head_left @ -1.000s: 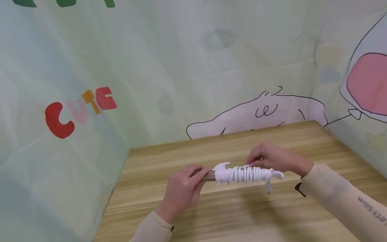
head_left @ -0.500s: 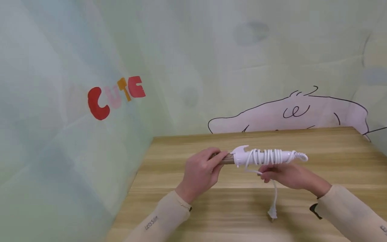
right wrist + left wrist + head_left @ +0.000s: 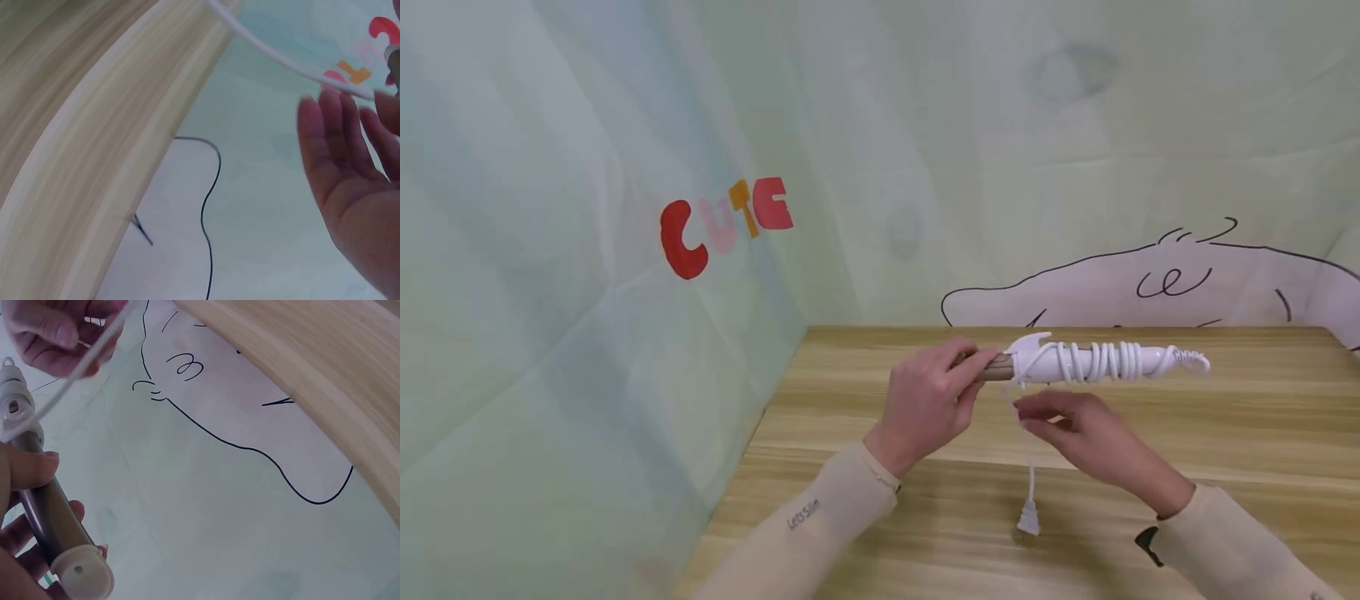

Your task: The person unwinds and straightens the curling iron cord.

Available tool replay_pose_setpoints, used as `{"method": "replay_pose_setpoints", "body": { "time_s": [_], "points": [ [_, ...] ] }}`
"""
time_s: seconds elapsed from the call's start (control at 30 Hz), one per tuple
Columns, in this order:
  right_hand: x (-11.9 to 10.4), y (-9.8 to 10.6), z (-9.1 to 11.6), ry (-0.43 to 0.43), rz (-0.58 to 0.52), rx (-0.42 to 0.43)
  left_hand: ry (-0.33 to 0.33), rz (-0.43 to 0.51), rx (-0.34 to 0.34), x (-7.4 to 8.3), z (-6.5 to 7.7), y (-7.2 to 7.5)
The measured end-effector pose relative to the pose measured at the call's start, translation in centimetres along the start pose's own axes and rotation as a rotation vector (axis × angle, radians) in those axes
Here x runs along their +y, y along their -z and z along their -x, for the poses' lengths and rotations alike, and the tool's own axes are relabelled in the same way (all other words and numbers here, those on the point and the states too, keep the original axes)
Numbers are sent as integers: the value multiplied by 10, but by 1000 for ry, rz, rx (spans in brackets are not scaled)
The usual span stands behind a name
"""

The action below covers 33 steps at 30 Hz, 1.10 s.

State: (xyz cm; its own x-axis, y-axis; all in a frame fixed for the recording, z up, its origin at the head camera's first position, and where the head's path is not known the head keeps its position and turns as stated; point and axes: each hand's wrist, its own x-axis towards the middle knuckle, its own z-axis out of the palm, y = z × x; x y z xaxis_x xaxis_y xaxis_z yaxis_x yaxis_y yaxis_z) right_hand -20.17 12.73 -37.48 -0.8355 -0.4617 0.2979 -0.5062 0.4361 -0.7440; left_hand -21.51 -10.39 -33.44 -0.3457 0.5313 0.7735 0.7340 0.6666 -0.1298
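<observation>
A curling iron [image 3: 1042, 367] with a white handle and bronze barrel [image 3: 53, 515] is held level above the table. My left hand [image 3: 928, 404] grips the barrel, thumb and fingers wrapped around it in the left wrist view. Several turns of white cord [image 3: 1114, 362] circle the handle. Just below the handle's clamp end, my right hand [image 3: 1090, 433] pinches the free cord between thumb and fingertips. From there the cord hangs down, ending in a white plug [image 3: 1028, 518] over the tabletop. In the right wrist view, the cord [image 3: 275, 56] runs taut into the fingers.
Underneath is a wood-grain table [image 3: 865, 375]. A pale printed fabric backdrop [image 3: 880, 142] rises behind its far edge and along the left side, carrying coloured letters [image 3: 685, 242] and a line-drawn figure [image 3: 1225, 287].
The right hand has carried the cord from behind the handle, under it, and leftward toward the clamp end. The plug end now hangs farther left. The left hand keeps its grip; the view has turned left.
</observation>
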Motion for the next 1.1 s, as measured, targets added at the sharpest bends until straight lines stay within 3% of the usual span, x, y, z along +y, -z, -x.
{"method": "replay_pose_setpoints", "body": {
  "time_s": [0.13,0.27,0.37,0.53,0.67,0.77,0.87,1.0,1.1],
  "points": [
    [-10,-18,-8,58,-150,232,-10,-25,-3,-1,-5,-1],
    [-19,-29,-11,40,-321,407,-8,-47,-2,2,-9,-6],
    [-24,-35,-10,-24,-521,459,-5,-51,-6,5,-12,-9],
    [-26,-44,-10,-87,-996,501,-8,-64,-5,7,-16,-12],
    [-30,-53,-13,-117,-1210,483,6,-81,-5,5,-14,-13],
    [-37,-57,-11,-168,-1227,452,13,-100,-25,0,-8,-13],
    [-44,-55,-7,-213,-1147,474,15,-110,-51,-5,-3,-12],
    [-49,-39,-4,-255,-908,495,27,-116,-75,-11,2,-13],
    [-51,-17,0,-290,-658,446,33,-109,-84,-14,6,-14]
  ]
}}
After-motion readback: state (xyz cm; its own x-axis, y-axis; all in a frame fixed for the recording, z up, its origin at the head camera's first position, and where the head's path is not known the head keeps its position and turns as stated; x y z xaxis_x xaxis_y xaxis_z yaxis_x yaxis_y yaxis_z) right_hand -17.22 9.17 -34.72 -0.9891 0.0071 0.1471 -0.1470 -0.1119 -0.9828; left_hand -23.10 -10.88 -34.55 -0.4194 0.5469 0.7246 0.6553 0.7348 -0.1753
